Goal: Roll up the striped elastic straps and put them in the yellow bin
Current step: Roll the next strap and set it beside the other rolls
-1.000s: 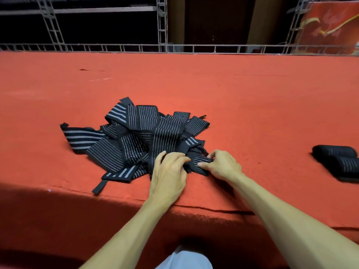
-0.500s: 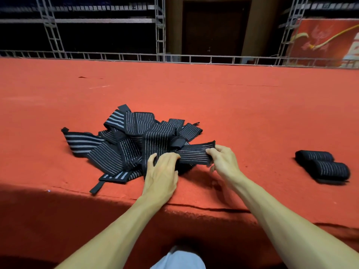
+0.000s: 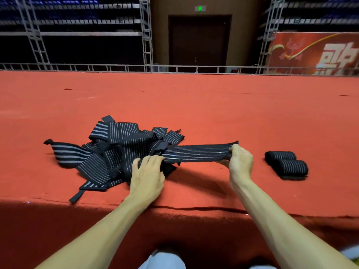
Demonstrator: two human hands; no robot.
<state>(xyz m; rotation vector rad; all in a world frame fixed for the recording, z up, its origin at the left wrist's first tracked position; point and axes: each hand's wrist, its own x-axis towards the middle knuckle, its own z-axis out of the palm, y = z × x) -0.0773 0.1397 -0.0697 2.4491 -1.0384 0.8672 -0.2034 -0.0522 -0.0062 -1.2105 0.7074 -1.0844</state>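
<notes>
A tangled pile of black elastic straps with grey stripes (image 3: 108, 152) lies on the red carpeted platform (image 3: 194, 105). One strap (image 3: 196, 153) is stretched out flat above the carpet, running right from the pile. My right hand (image 3: 240, 162) grips its free end. My left hand (image 3: 148, 171) holds the same strap at the pile's near edge, fingers curled over it. Two rolled-up straps (image 3: 286, 165) lie side by side to the right. No yellow bin is in view.
The platform's front edge (image 3: 174, 207) runs just under my wrists, with a dark drop below. A metal railing (image 3: 174, 67) borders the far side, with scaffolding, a door and a red banner (image 3: 314, 53) behind.
My right hand has pulled one strap out of the pile to the right, so it now hangs stretched between both hands. My left hand stayed at the pile's edge.
</notes>
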